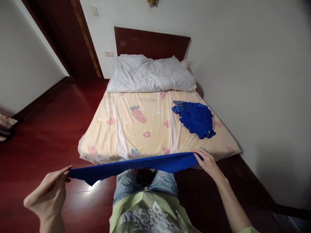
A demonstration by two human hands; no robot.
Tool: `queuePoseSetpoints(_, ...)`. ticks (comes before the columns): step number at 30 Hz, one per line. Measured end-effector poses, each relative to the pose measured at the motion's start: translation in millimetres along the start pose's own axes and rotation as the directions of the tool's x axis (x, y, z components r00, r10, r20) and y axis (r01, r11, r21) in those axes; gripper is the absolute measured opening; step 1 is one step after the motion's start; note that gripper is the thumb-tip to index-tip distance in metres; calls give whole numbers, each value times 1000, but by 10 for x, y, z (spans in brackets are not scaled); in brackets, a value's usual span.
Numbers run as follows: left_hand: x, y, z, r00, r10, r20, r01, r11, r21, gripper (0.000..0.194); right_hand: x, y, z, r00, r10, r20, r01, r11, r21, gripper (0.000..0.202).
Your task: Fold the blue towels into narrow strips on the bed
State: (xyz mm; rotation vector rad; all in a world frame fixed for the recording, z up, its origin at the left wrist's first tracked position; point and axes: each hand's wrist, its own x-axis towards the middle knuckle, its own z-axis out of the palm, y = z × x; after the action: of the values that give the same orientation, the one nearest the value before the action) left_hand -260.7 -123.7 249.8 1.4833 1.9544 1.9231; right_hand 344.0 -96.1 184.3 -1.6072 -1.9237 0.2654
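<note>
A blue cloth is stretched out between my two hands, in front of my legs and near the foot of the bed. My left hand pinches its left end, and my right hand grips the right end, a little higher. The upper edge is pulled nearly straight, while the lower part hangs down unevenly. Beyond my right hand, a crumpled pile of blue clothing lies on the right side of the bed.
The bed has a cream patterned sheet and a folded white quilt by the dark headboard. A wall runs along the right. At far left, a striped cloth item rests near the wall.
</note>
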Motion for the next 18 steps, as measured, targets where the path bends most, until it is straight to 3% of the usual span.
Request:
queuePoseSetpoints(4,190,-14,146,998,-55,34,56,998,-42,11,52,159,-158,999,-24,43,26,998,-63,25)
queuePoseSetpoints(8,526,1,238,990,-64,126,71,996,-47,22,241,196,-438,998,21,-57,-27,994,-106,28)
queuePoseSetpoints(11,733,4,328,997,-54,57,57,998,-42,36,371,152,-636,997,59,-59,-63,995,-79,32)
queuePoseSetpoints(14,819,-42,397,998,-58,3,58,998,-22,46,418,125,-756,998,58,39,-56,997,-59,34)
queuePoseSetpoints(18,806,-121,389,996,-85,40,86,996,-28,47,384,167,-804,999,8,41,-4,995,-96,33)
